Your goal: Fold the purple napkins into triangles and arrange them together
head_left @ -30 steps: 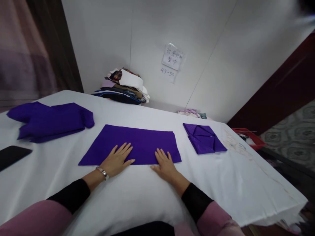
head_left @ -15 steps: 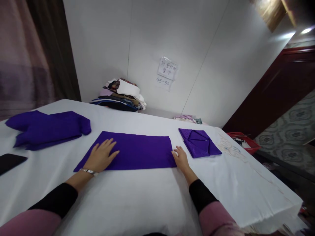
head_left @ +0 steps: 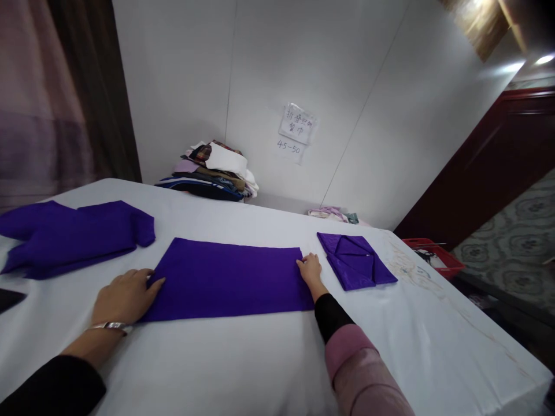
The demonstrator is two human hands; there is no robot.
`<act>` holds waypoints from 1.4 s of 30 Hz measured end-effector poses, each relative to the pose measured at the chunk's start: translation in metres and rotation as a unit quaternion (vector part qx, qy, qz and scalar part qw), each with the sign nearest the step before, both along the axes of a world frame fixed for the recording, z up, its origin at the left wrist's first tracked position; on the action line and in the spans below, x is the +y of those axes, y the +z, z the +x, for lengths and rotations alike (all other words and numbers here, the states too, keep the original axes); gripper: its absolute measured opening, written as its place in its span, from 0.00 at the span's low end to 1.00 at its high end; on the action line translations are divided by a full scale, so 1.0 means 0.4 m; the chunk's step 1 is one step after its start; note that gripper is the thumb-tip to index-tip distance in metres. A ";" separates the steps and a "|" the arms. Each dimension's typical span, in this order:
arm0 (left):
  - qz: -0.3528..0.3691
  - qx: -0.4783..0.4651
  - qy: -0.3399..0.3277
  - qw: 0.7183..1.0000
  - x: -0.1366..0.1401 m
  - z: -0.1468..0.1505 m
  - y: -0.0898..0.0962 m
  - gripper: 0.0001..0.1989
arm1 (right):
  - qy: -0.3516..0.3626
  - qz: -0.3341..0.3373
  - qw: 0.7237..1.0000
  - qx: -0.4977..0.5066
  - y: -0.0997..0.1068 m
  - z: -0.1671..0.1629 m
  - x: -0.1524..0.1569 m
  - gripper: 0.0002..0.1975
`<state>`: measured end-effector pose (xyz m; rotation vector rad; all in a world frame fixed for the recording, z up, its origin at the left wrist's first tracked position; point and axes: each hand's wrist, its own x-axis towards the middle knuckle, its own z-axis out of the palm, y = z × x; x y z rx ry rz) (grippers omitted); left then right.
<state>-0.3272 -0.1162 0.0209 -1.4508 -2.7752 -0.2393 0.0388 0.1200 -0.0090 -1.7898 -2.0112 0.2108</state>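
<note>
A purple cloth napkin [head_left: 234, 280], folded into a long flat rectangle, lies on the white-covered table in front of me. At its left edge rests my left hand [head_left: 125, 297], its thumb on the cloth and apart from the curved fingers. My right hand [head_left: 309, 269] pinches the upper part of the right edge between thumb and fingers. Just right of it is a second purple napkin [head_left: 358, 260], folded into a square with a triangular pocket.
Loose purple cloth [head_left: 78, 237] lies crumpled at the table's left, above a black flat object [head_left: 9, 299]. Folded clothes [head_left: 212, 172] are stacked at the back against the wall, below and left of a paper sign [head_left: 298, 124]. A red basket [head_left: 448, 260] stands beyond the right edge.
My left hand has slid left off the middle of the cloth to its left edge. My right hand has moved up along the right edge and closed on it. The view has shifted slightly.
</note>
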 end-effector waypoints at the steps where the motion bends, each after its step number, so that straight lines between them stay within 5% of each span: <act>1: 0.003 -0.003 -0.003 1.000 0.002 -0.003 -0.002 0.25 | -0.002 -0.001 1.000 0.000 -0.003 0.000 0.002 0.10; 26: 0.047 -0.117 0.051 0.991 0.006 -0.017 0.008 0.18 | 0.013 -0.025 0.999 -0.022 -0.008 0.025 0.012 0.14; 35: 0.092 -0.155 0.057 0.982 -0.002 -0.018 0.006 0.23 | 0.014 -0.025 1.000 -0.008 -0.004 0.033 -0.009 0.16; 42: 0.048 -0.147 0.056 0.986 -0.006 -0.016 0.006 0.27 | 0.033 -0.038 0.999 -0.008 -0.020 0.060 -0.074 0.16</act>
